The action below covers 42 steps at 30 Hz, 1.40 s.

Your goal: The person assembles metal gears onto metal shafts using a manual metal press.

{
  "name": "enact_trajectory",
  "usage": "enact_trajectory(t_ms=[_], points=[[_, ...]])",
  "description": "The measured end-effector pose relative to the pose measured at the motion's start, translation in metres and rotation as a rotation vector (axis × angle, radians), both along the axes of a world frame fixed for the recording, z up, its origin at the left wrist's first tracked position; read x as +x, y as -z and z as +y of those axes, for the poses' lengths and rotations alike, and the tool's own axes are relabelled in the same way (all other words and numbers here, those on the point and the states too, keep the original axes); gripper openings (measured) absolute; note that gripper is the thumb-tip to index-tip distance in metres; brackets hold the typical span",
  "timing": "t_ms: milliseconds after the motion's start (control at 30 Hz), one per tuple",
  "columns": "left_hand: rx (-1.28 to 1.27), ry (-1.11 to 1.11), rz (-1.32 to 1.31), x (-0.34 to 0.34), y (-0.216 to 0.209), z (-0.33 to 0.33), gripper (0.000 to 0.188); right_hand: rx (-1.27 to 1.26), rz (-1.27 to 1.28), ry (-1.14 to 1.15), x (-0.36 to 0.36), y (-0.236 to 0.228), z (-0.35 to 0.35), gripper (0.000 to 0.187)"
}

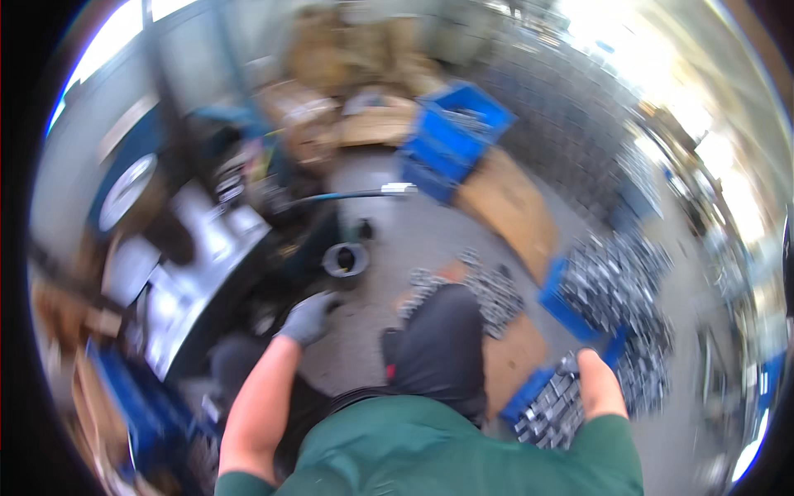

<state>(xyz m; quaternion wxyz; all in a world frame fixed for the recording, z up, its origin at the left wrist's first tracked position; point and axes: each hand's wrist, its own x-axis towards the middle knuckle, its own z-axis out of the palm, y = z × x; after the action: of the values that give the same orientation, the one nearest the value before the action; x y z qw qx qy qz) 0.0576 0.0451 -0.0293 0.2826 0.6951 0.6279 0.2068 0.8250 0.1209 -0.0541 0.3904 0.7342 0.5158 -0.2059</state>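
My left hand, in a grey glove, hangs over the floor beside the dark edge of a machine. Its fingers point away from me and are smeared by motion, so I cannot make out anything in them. A pale round container stands just beyond it. On my right, my right hand, also gloved, reaches down to a heap of small grey metal parts in a blue bin. The forearm and blur hide its fingers. More metal parts are heaped in another blue bin just beyond.
Many ring-like metal pieces lie on the floor beyond my knee. Stacked blue crates and a brown cardboard sheet are farther off. A machine with a bright metal surface stands at left; cardboard boxes sit at the back.
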Motion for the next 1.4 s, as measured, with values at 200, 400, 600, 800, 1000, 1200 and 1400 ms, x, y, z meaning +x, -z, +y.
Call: enact_trajectory(t_ms=[200,400,600,800,1000,1200,1400], points=[[0.582,-0.245,-0.041,-0.008,-0.025,-0.011,0.022,0.341,0.608,-0.719,-0.258,0.012,0.182,0.056],[0.593,-0.701,-0.710,-0.068,-0.095,-0.130,0.018,0.492,1.079,-1.198,-0.549,-0.090,0.147,0.026],[0.292,-1.103,-0.376,-0.177,0.006,-0.331,0.022,-0.007,1.055,-1.237,-0.620,-0.072,0.113,0.029],[-0.096,-1.596,0.049,-0.215,0.189,-0.517,0.032,-0.141,1.134,-0.721,-0.615,-0.039,0.142,0.032],[-0.650,-1.848,0.075,-0.142,0.295,-0.589,0.052,-0.196,1.050,-0.475,-0.611,-0.045,0.139,0.033],[-0.699,-1.710,0.067,-0.129,0.303,-0.564,0.054,-0.158,1.046,-0.408,-0.601,-0.040,0.147,0.034],[-0.843,-1.679,0.176,-0.157,0.289,-0.551,0.065,-0.129,1.018,-0.385,-0.593,-0.037,0.154,0.036]])
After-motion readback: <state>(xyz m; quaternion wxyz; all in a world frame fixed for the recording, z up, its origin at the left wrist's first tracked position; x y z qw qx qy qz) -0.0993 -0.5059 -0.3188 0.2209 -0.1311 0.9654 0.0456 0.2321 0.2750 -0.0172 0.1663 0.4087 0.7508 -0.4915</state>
